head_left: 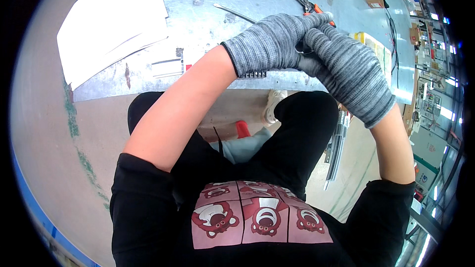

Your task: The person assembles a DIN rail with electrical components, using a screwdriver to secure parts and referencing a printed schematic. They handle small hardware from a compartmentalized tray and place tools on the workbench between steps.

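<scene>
Nearest us sits the black printed shirt (257, 217). Beyond it we note the metal counter (257, 0), carrying white sheets (114, 20) and orange-handled pliers (309, 6). Our gloved left hand (269, 44) and right hand (346, 76) meet at the counter's edge, each grip pressed around a small dark part (303, 49), mostly hidden. We judge the work midway; completion cannot be confirmed.
</scene>
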The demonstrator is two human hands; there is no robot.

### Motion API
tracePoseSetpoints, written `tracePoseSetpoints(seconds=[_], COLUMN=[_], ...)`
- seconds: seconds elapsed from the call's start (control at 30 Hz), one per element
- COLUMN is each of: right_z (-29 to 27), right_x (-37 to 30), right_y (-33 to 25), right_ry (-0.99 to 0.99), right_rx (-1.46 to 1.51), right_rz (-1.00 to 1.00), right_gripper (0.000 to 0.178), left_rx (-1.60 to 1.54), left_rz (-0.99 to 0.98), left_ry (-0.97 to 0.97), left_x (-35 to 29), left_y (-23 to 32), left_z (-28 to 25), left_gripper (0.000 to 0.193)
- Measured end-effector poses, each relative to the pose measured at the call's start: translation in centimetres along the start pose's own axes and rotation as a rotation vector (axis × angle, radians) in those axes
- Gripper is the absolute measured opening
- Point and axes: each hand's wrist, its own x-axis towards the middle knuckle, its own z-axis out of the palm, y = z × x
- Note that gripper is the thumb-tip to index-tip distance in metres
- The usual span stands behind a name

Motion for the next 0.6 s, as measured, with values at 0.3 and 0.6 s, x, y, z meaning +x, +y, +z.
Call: tracePoseSetpoints(seconds=[0.3,0.6], right_z=[0.4,0.2], right_x=[-0.1,0.3], right_y=[0.4,-0.1], right_ry=[-0.012,-0.07], right_rx=[0.035,0.029], right_rz=[-0.028,0.049], right_gripper=[0.036,0.032], left_rx=[-0.039,-0.032], left_rz=[0.014,0.227], left_ry=[-0.021,0.08], left_x=[-0.6,-0.9], left_y=[-0.3,-1.4], left_z=[0.4,0.8], left_gripper=[0.081,0.085])
